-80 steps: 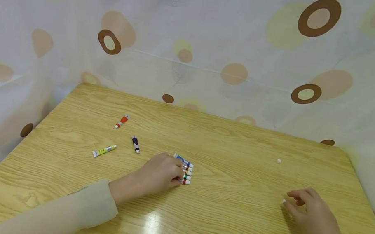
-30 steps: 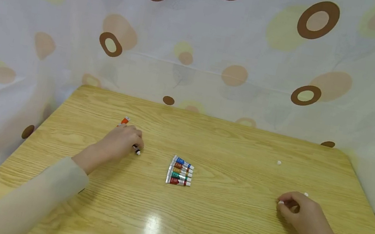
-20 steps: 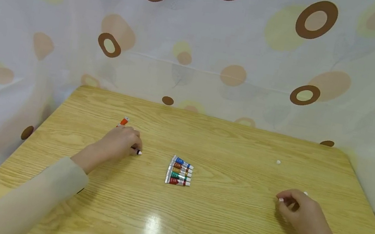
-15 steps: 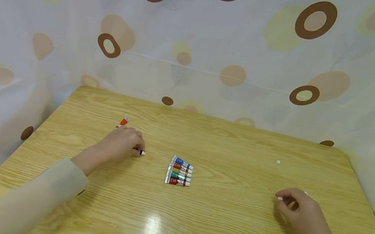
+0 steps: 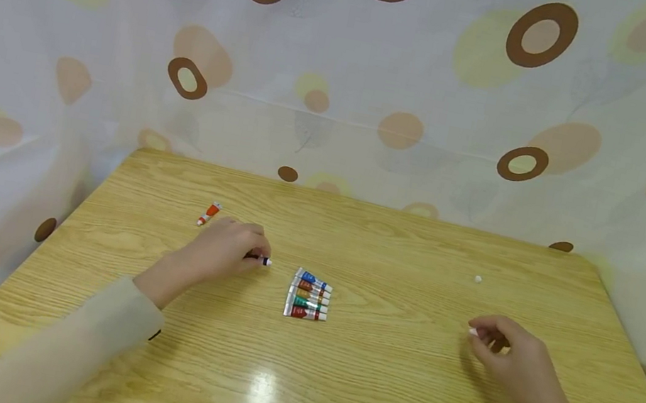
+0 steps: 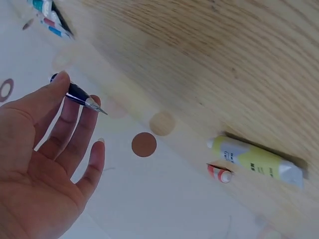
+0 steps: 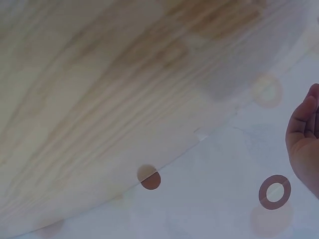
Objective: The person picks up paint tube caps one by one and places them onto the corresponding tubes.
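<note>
My left hand (image 5: 226,251) pinches a small dark blue paint tube (image 6: 77,93) between thumb and fingers, its white cap pointing right in the head view. The hand is left of a fanned row of several paint tubes (image 5: 309,295) in blue, brown, ochre, green and red. On the right, thumb and forefinger of my right hand (image 5: 519,358) pinch a tiny white piece (image 5: 473,332). A similar small white piece (image 5: 478,279) lies farther back on the table. The right wrist view catches only part of the right hand, at its edge.
An orange-red paint tube (image 5: 209,214) lies beyond the left hand. In the left wrist view a yellow paint tube (image 6: 256,160) lies near it; the left arm covers this in the head view. Behind the wooden table (image 5: 369,382) hangs a patterned curtain (image 5: 361,57).
My left hand went from the row to the dark blue tube, took hold of it and is moving it right. My right hand has shifted slightly left and back with its white piece.
</note>
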### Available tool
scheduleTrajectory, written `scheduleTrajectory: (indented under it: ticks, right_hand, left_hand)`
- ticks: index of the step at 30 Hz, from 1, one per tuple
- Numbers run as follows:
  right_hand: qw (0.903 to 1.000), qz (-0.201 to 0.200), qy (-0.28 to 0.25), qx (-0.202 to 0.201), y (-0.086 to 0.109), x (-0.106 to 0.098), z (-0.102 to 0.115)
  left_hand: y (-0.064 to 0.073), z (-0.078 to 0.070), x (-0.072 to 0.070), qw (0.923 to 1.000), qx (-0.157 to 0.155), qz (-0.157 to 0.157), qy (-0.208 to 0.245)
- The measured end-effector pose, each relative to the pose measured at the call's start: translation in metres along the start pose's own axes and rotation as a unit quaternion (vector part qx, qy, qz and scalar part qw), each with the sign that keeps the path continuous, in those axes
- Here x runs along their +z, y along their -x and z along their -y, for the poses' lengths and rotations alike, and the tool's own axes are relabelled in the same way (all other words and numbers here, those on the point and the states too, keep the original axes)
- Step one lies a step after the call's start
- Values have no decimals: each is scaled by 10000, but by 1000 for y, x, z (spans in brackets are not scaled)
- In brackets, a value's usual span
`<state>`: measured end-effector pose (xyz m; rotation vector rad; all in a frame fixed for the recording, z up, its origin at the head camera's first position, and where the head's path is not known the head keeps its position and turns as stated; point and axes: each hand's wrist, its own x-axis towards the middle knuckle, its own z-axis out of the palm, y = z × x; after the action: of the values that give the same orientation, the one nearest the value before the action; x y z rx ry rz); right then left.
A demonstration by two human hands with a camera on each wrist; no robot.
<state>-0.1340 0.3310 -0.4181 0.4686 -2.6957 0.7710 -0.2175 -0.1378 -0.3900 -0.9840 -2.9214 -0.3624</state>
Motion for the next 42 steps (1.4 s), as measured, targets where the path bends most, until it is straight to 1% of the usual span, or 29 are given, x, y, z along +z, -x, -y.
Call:
scheduleTrajectory:
  ticks: [3,6,11,15,18,22,26,31,37,42]
  right_hand:
    - [9999,18,8,126,-3,1,5]
    - [9999,19,1,133,-6,3,10]
    - [9999,-4,-135,-14,-14,8,22]
    - [9995,-39,-171,-247,-21,16,32]
    - [9991,-40,-152,-388,-25,22,39]
    - [9990,23,-177,-420,-29,30,47]
    - [9985,29,-281,-471,-32,38,56]
    - [9962,-36,-619,-616,-38,46,73]
    - [9903,-181,-1021,-929,-43,54,95]
    - [9844,-272,-1262,-1193,-44,57,104]
  left_hand:
    - [-2,-6,-1,9999,-38,4,164]
    - [-5,-11,-1,9996,-20,-38,291]
    - [-10,-21,2,9991,121,-177,357]
    - [-14,-29,4,9988,233,-249,355]
    - [-17,-36,4,9985,269,-236,405]
    - [-20,-44,5,9982,371,-212,425]
    - [-23,-52,6,9970,585,-234,445]
    - [-28,-63,8,9938,903,-253,589]
    - [-33,-80,7,9881,1262,-333,817]
    - [-34,-92,3,9827,1488,-381,1037]
